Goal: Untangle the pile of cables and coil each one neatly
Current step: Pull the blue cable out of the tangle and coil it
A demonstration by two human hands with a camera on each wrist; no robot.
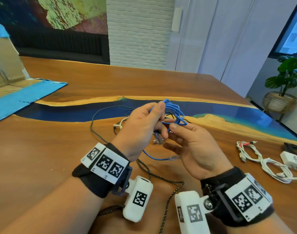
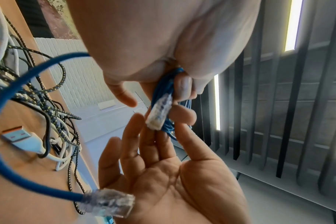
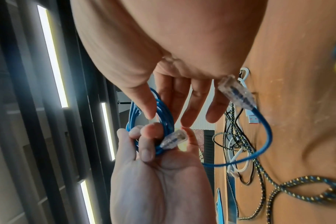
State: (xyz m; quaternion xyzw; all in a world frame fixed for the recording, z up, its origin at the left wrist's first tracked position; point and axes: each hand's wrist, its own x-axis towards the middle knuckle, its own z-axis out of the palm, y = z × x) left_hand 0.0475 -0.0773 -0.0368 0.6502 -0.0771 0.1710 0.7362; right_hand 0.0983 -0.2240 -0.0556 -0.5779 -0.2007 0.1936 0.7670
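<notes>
My left hand (image 1: 161,120) is raised over the table and grips a blue network cable (image 1: 175,109) wound into a small coil. One clear plug (image 2: 159,115) lies against the coil under the left fingers (image 3: 144,151). The cable's free tail hangs in a loop below, ending in a second clear plug (image 1: 174,157) just above the table. My right hand (image 1: 171,135) is beside the coil, palm up and fingers straight. Its thumb (image 3: 150,109) rests against the coil's strands (image 3: 163,115); the fingers hold nothing.
A tangle of black braided and white cables (image 1: 120,123) lies on the wooden table (image 1: 51,149) behind the hands, and a braided cable (image 1: 168,181) runs toward me. Coiled white cables (image 1: 271,166) and a white charger (image 1: 291,160) lie right. A cardboard box (image 1: 6,65) stands far left.
</notes>
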